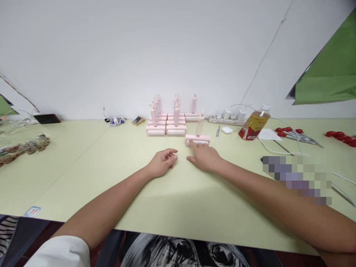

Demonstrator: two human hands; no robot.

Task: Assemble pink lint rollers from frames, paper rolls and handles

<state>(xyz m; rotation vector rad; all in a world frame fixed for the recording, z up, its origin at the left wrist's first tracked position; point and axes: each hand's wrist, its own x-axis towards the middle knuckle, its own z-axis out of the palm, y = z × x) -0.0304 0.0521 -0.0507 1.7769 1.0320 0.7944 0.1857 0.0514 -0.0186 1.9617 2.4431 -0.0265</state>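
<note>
The right hand [207, 157], thumb and fingers loosely apart, has a fingertip at the front roller [202, 138], nearer than the other rollers [175, 127]. The left hand [160, 163] is half-curled over the table [111, 155].

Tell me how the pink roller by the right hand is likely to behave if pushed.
The pink roller would probably slide rather than roll, since its wide base sits on the table. Its slim handle stands tall, so a push high up might tip it. It looks stiff: the handle stands upright without sagging.
</note>
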